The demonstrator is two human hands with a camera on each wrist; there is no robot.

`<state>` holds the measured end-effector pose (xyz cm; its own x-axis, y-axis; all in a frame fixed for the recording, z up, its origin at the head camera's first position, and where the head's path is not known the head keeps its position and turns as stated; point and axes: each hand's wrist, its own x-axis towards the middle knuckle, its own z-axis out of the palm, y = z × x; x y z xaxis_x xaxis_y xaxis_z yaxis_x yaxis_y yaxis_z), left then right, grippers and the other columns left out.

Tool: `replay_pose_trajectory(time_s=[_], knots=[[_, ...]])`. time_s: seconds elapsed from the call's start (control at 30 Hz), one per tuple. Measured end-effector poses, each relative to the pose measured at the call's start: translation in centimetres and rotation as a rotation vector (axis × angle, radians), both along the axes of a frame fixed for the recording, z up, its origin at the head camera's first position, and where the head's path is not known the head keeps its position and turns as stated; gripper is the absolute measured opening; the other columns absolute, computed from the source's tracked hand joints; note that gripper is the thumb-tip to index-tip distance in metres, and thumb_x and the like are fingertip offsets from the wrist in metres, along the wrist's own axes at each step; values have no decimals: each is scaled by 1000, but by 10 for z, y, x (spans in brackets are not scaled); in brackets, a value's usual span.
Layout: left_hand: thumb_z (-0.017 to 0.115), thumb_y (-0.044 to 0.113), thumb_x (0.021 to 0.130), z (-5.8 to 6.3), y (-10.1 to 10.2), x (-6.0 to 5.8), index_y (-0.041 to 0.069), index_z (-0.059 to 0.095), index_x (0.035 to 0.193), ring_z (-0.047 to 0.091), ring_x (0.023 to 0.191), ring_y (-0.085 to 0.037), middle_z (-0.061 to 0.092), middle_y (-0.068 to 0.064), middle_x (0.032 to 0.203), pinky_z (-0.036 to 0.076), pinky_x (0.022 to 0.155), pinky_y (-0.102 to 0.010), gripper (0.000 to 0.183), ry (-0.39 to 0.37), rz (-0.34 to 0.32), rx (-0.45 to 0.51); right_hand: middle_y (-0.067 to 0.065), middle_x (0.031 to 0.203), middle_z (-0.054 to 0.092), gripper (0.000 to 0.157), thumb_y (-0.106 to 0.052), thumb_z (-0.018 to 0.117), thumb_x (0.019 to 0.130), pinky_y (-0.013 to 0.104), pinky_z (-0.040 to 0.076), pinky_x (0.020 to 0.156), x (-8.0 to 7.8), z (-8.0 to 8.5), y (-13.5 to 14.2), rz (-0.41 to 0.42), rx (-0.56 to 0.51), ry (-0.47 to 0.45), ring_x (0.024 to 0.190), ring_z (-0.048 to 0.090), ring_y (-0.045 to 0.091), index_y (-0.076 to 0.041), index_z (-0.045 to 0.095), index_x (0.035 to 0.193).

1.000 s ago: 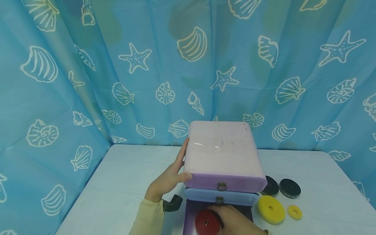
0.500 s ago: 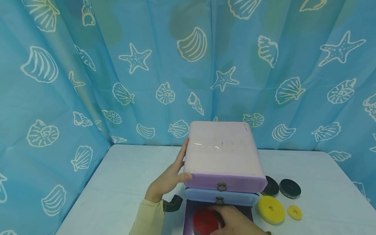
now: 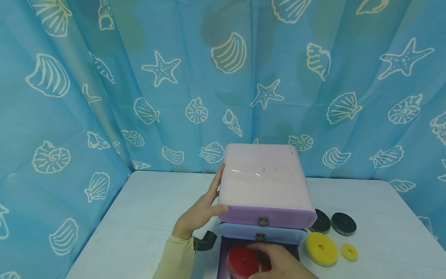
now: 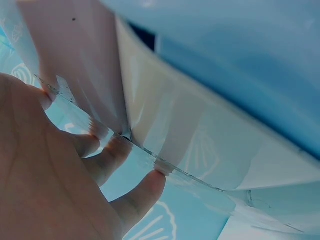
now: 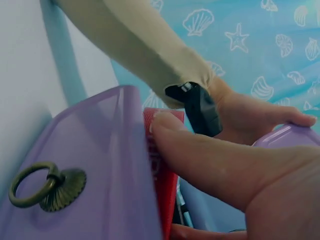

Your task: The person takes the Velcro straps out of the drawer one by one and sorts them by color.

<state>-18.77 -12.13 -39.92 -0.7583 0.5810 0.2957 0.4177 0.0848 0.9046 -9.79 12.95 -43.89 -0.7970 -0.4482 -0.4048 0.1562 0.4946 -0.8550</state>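
Observation:
A small drawer cabinet (image 3: 265,178) with a pale pink top stands on the table. My left hand (image 3: 200,213) rests on its left side, fingers spread, thumb at the front corner; in the left wrist view the fingertips touch the glossy side wall. Below the blue drawer (image 3: 238,231), a purple drawer (image 3: 223,257) is pulled out. In it my right hand (image 3: 278,263) grips a red roll (image 3: 242,259) of ribbon-like band, fingers behind and thumb in front. Another bit of red (image 3: 266,266) shows under that hand. The right wrist view shows white lettering on the roll's edge, beside the drawer front (image 5: 100,160).
Right of the cabinet lie two black rolls (image 3: 344,223), one partly hidden behind it, a large yellow roll (image 3: 321,249) and a small yellow roll (image 3: 349,252). A ring handle (image 5: 42,185) hangs on the purple drawer front. A shell-patterned blue curtain (image 3: 195,85) closes off the back.
The red roll has shifted slightly left and back inside the drawer with my right hand on it, and more red shows beside it. My left hand has stayed at the cabinet's side.

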Motion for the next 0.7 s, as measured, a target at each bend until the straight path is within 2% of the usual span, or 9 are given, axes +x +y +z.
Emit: replay_pose_trajectory(time_s=[0.33, 0.57, 0.7], knots=[[56, 69, 89, 2, 1, 0, 36, -8, 161, 17, 151, -31, -4, 5, 169, 26, 110, -68, 102, 4, 0, 4, 10, 119, 69, 69, -24, 86, 80, 53, 54, 89, 8, 6, 4, -24, -63, -8, 99, 67, 29, -1, 56, 137], [55, 69, 89, 1, 2, 0, 36, -8, 161, 18, 150, -31, -3, 5, 168, 27, 110, -68, 101, 5, 2, -1, 13, 124, 67, 74, -24, 87, 80, 53, 54, 90, 13, 10, 18, -27, -93, 22, 104, 66, 31, 1, 52, 140], [55, 70, 89, 2, 1, 1, 36, -8, 161, 19, 150, -32, -4, 5, 168, 27, 109, -68, 102, 2, 5, -5, 15, 126, 66, 77, -25, 86, 81, 51, 55, 89, 16, 11, 27, 2, -102, 49, 107, 65, 33, 2, 49, 142]])
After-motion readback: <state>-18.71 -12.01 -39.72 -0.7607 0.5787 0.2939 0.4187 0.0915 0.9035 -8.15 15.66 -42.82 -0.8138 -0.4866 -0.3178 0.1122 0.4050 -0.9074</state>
